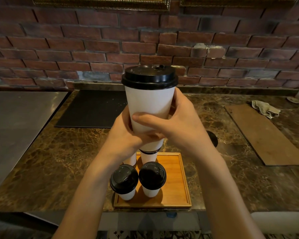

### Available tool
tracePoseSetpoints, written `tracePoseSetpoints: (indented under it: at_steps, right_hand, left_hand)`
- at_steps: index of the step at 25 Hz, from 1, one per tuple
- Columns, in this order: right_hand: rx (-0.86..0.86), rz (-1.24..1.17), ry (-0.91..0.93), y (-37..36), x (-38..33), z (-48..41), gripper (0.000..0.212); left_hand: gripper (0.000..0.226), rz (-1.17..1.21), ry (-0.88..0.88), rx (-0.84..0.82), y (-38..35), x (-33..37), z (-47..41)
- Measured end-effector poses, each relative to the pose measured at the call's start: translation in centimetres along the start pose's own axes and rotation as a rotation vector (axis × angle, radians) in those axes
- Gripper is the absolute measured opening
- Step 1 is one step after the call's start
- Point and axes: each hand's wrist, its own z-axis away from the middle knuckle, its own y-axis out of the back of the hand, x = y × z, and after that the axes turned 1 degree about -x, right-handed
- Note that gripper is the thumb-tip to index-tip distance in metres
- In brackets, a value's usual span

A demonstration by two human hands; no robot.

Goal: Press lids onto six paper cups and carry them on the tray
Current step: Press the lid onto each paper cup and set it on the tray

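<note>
Lidded cup point(149, 100) upright, clasped low by left hand point(126, 133) and right hand point(178, 123), directly above tray point(178, 171); free space toward right side.

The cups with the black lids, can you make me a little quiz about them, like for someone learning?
1. True or false: the lifted cup already has a black lid on it.
2. How many hands hold the lifted cup? A) none B) one C) two
3. Fill in: the two nearest lidded cups stand on the wooden ____.

Key:
1. True; the lid sits on its rim.
2. C; the left hand and the right hand both wrap its lower half.
3. Tray; the left near cup and the right near cup stand at its front, with more cups partly hidden behind the hands.
</note>
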Motion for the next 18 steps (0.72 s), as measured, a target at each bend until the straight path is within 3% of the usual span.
tracePoseSetpoints:
  at_steps: [5, 10, 18]
  right_hand:
    - [0.135, 0.083, -0.024, -1.3, 0.0, 0.2, 0.092]
    - [0.173, 0.089, -0.03, -1.5, 0.0, 0.1, 0.096]
    - [0.108, 0.025, 0.031, -0.5, -0.3, 0.0, 0.081]
  left_hand:
    - [0.05, -0.184, -0.017, 0.151, -1.4, -0.1, -0.2]
    - [0.063, -0.249, -0.013, 0.131, -1.0, 0.0, -0.4]
    - [0.059, -0.023, -0.063, 0.007, -0.7, 0.8, 0.1]
